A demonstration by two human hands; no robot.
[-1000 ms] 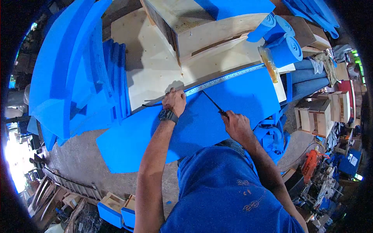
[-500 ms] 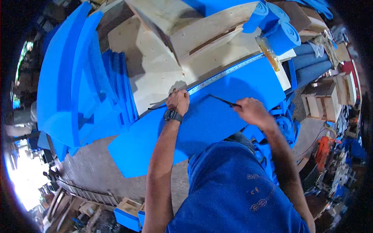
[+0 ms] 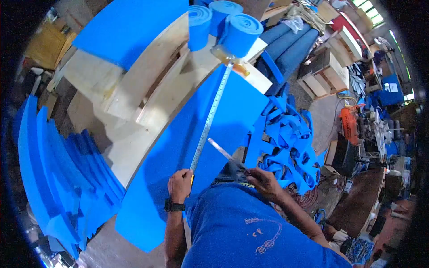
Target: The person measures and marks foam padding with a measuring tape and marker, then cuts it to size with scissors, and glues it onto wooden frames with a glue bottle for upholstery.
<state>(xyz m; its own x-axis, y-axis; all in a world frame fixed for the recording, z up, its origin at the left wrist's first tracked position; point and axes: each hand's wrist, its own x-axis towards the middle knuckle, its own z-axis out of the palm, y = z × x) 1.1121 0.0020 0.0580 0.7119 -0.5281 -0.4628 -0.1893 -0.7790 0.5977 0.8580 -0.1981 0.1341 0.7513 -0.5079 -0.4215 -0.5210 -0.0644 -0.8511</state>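
Observation:
A large blue foam sheet (image 3: 178, 134) lies in front of me, partly over pale plywood. My left hand (image 3: 180, 185) is closed around a tape measure (image 3: 192, 182), mostly hidden by the fingers. Its extended blade (image 3: 210, 115) runs across the foam to the far end, near a clear bottle of amber liquid (image 3: 240, 68). My right hand (image 3: 264, 182) grips a long, thin-bladed knife (image 3: 221, 149) close to my body. The knife points up and left over the foam, its handle covered by the fingers.
Rolled blue foam (image 3: 241, 38) stands beyond the sheet. Curved foam pieces (image 3: 53, 165) are stacked at left. Foam offcuts (image 3: 290, 143) are heaped at right, with wooden boxes (image 3: 325, 76) and an orange machine (image 3: 349, 123) farther off. A plywood frame (image 3: 147, 85) borders the sheet.
My view has turned right. The tape, earlier along the plywood-side edge, now slants across the foam. My left hand is drawn nearer my body; the knife in my right hand has pulled back too.

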